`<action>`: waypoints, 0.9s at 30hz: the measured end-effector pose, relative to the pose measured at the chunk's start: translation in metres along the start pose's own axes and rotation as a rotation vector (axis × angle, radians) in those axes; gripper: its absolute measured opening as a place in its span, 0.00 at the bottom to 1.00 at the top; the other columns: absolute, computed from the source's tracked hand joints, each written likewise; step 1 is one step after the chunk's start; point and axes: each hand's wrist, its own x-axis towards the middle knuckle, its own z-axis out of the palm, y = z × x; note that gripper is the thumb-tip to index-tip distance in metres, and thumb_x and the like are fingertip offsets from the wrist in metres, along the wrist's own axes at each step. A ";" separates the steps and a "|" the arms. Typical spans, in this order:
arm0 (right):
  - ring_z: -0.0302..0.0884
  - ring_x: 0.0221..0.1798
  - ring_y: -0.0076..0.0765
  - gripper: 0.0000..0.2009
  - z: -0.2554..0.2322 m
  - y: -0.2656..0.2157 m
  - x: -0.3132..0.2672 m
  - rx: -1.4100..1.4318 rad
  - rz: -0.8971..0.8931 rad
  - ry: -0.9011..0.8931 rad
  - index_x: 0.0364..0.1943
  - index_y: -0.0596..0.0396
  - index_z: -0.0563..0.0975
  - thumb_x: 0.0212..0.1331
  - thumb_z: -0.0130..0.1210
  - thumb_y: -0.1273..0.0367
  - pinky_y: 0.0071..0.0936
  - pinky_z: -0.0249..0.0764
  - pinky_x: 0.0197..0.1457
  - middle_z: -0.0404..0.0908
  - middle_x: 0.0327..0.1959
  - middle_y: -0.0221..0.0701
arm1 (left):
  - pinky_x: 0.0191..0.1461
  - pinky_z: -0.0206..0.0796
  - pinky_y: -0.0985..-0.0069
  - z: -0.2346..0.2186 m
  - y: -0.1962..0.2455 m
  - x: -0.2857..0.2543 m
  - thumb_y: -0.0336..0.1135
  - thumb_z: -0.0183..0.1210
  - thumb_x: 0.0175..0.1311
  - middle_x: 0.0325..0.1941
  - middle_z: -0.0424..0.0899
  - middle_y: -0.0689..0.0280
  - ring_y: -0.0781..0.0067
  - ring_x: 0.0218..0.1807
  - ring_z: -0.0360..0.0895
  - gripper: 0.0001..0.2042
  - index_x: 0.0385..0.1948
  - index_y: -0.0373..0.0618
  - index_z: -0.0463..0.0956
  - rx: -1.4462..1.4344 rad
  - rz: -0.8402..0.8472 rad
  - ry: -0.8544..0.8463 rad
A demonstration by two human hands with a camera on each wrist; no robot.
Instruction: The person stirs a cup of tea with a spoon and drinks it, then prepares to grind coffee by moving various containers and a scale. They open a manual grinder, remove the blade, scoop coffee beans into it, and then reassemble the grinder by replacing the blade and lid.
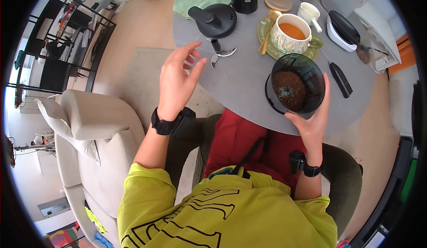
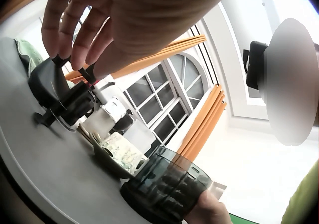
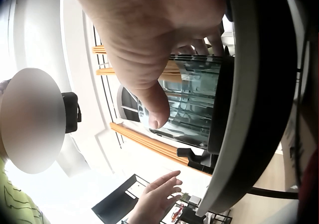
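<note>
A steadying stage, seemingly: your right hand [image 1: 313, 124] gripped the bowl [image 1: 315, 84]; your left hand [image 1: 177, 79], empty, hung near the blade [image 1: 218, 51], whose pickup likely called for care.

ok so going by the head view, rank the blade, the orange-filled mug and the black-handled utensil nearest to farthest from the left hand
From the left hand:
1. Blade: just to its right
2. Orange-filled mug: well to the right
3. Black-handled utensil: farthest right
</note>
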 end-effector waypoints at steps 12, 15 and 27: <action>0.64 0.67 0.45 0.56 -0.003 0.003 -0.001 -0.072 -0.017 0.017 0.70 0.62 0.51 0.36 0.77 0.64 0.38 0.60 0.69 0.64 0.65 0.46 | 0.27 0.62 0.82 0.044 -0.010 0.023 0.31 0.66 0.56 0.31 0.81 0.67 0.81 0.29 0.73 0.12 0.41 0.40 0.82 0.052 -0.060 0.039; 0.65 0.67 0.49 0.56 -0.005 0.007 0.000 -0.091 -0.039 0.000 0.70 0.63 0.52 0.36 0.77 0.63 0.39 0.61 0.69 0.64 0.65 0.48 | 0.26 0.60 0.84 0.034 0.003 0.018 0.32 0.66 0.57 0.29 0.81 0.67 0.84 0.29 0.72 0.11 0.40 0.39 0.82 0.055 -0.113 0.073; 0.65 0.66 0.50 0.56 -0.007 0.008 0.000 -0.121 -0.080 0.009 0.70 0.60 0.53 0.34 0.77 0.62 0.40 0.63 0.68 0.64 0.65 0.45 | 0.42 0.62 0.84 0.006 0.137 0.007 0.24 0.65 0.55 0.38 0.82 0.70 0.83 0.35 0.71 0.10 0.39 0.38 0.80 -0.324 0.133 0.124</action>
